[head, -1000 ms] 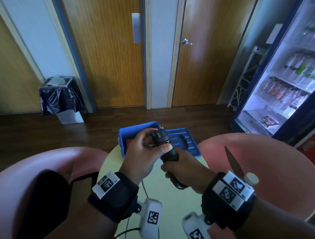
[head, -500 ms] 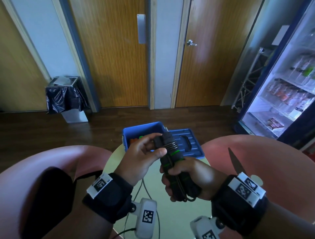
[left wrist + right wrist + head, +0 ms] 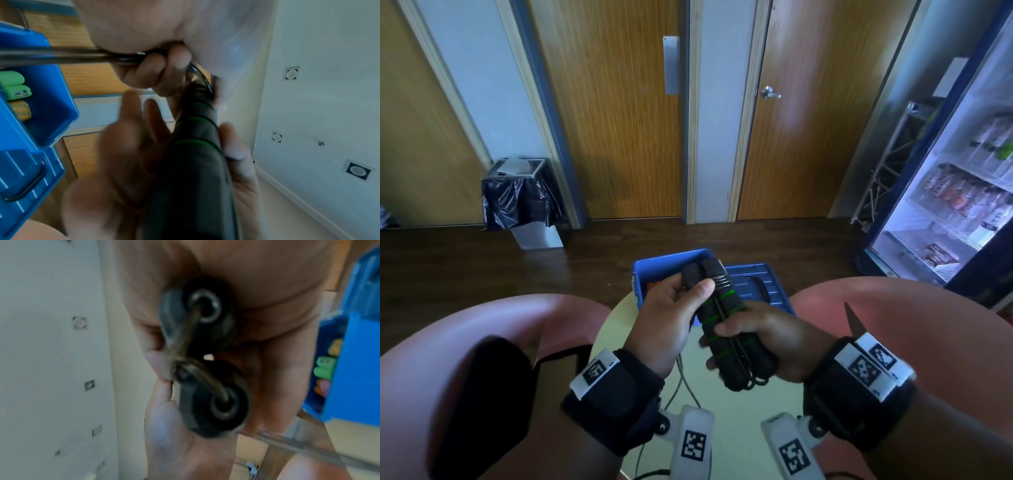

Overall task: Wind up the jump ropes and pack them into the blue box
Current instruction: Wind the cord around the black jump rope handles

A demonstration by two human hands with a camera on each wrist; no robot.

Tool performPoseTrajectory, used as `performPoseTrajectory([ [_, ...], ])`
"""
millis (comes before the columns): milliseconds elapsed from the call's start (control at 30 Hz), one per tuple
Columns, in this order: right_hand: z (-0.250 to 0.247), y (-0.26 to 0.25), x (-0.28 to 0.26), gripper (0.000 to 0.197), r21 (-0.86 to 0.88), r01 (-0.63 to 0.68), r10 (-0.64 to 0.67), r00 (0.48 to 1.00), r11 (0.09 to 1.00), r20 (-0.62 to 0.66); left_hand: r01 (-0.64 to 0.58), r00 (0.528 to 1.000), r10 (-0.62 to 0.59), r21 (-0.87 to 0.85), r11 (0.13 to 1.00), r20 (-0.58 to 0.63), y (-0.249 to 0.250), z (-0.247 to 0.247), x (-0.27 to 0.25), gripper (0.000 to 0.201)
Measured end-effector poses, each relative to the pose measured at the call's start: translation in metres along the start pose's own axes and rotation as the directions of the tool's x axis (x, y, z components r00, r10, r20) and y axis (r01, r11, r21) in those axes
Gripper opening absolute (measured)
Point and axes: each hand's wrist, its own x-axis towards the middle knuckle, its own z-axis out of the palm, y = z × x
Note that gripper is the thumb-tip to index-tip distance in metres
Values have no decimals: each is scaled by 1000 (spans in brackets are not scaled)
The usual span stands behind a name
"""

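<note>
A jump rope [image 3: 719, 310] with two black foam handles ringed in green is held above the table, handles side by side and thin black cord wound round them. My left hand [image 3: 693, 286] grips the handles' upper ends, thumb across them. My right hand [image 3: 722, 346] is wrapped round the lower half and the cord. The handles' ends with metal eyelets [image 3: 205, 369] fill the right wrist view. The blue box [image 3: 654, 270] stands open just beyond, with green and orange handles [image 3: 14, 87] inside. Its lid [image 3: 753, 284] lies flat to its right.
A small round pale table [image 3: 722, 418] holds the box, with thin grey cables [image 3: 681, 383] trailing on it. Pink chairs [image 3: 465, 342] flank it left and right. A lit drinks fridge [image 3: 955, 205] stands at right, a bagged bin [image 3: 520, 202] by the doors.
The handle bundle has tipped so its length shows, and more cord lies wound on it. My right hand now grips lower down the handles. The left hand stays on the top.
</note>
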Motion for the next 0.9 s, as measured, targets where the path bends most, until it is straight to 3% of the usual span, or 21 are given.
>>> performPoseTrajectory([
  [33, 2, -2, 1, 38, -190, 48, -76, 986, 981, -147, 16, 999, -15, 25, 1000, -44, -1, -1, 2, 24],
  [100, 8, -2, 1, 46, -558, 12, -241, 910, 830, -338, 23, 991, -10, 94, 995, -136, -5, -1, 6, 24],
  [200, 22, 2, 6, 67, -853, -120, -380, 857, 508, -347, 10, 972, 26, 155, 988, -233, -6, 8, 10, 13],
  [267, 24, 6, 15, 61, -891, -181, -429, 825, 417, -369, -26, 968, 75, 201, 979, -240, -6, 14, 9, 12],
  [333, 22, 4, 18, 42, -863, -201, -430, 801, 463, -417, -61, 965, 120, 248, 967, -231, -5, 15, 8, 13],
  [433, 16, 1, 14, 33, -748, -130, -317, 849, 650, -423, -63, 985, 102, 263, 963, -137, -6, 6, 6, 12],
  [533, 15, 4, 5, 39, -528, -22, -194, 916, 849, -351, -62, 996, 73, 176, 982, -59, -14, -6, 2, 31],
  [633, 15, 12, 1, 44, -282, 33, -110, 959, 959, -261, -33, 997, 38, 67, 997, -61, -18, -6, -3, 36],
  [800, 10, 17, -2, 45, 90, 46, -42, 998, 995, -41, -16, 1000, 17, 54, 998, -17, -21, -8, -5, 38],
  [900, 7, 16, -8, 45, 245, -32, -9, 986, 969, 167, -60, 997, 56, 65, 996, 62, -15, -8, -7, 43],
])
